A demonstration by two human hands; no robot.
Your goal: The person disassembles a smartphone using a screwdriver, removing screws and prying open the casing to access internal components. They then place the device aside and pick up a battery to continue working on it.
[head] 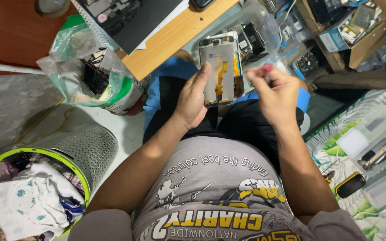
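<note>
My left hand (193, 99) holds an opened phone (220, 68) upright over my lap, its grey inner plate and orange flex cable facing me. The thumb presses along the phone's left edge. My right hand (272, 91) hovers just right of the phone with fingers pinched around a small tool with a red tip (268, 68). The fingertips sit close to the phone's right edge. What the pinch holds below the red tip is hidden by the fingers.
A wooden table edge (175, 40) lies ahead. A plastic bag of parts (92, 76) stands at left, a mesh laundry basket (86, 151) with clothes lower left. Clear boxes of phone parts (264, 31) sit ahead, and tools in a clear tray (380, 149) plus a small yellow-edged device (350, 184) lie at right.
</note>
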